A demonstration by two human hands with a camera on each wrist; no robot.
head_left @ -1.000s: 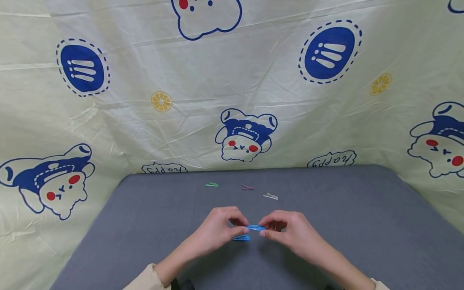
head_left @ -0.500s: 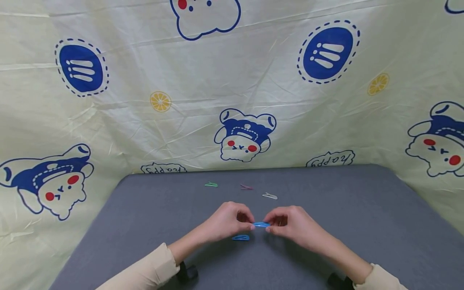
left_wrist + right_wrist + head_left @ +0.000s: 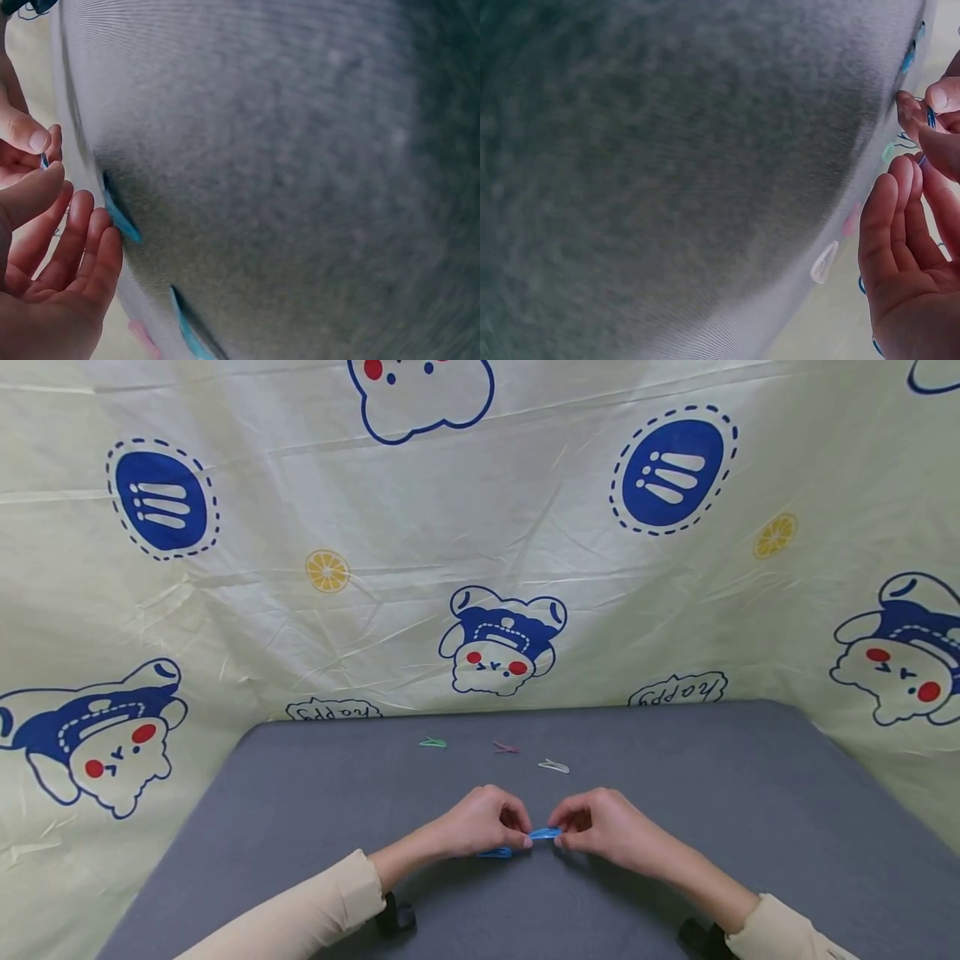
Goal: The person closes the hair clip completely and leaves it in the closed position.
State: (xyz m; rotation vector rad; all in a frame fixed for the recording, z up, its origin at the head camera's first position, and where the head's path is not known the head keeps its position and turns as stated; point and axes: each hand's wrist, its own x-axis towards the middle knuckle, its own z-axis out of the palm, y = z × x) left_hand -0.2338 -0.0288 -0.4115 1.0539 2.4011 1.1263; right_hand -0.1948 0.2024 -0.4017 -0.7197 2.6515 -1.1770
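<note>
In the head view, a blue snap hair clip (image 3: 545,833) is held just above the table between both hands. My left hand (image 3: 483,821) pinches its left end between thumb and fingers, while my right hand (image 3: 611,828) pinches the right end. The fingertips cover both ends, so whether the clip is snapped flat or bent cannot be told. Another blue hair clip (image 3: 496,852) lies on the table beneath my left hand, partly hidden by it. In the left wrist view two blue hair clips rest on the cloth, one (image 3: 120,214) beside the fingers and another (image 3: 187,326) lower down.
Farther back on the grey-covered table (image 3: 337,802) lie a green hair clip (image 3: 432,742), a pink one (image 3: 506,747) and a white one (image 3: 554,766). A printed curtain (image 3: 405,643) hangs behind the far edge. Black straps or mounts (image 3: 395,917) show under the wrists.
Both hands have shifted a little to the right with the held clip, rising slightly and then lowering. More of the left sleeve shows. The clips on the table have stayed put.
</note>
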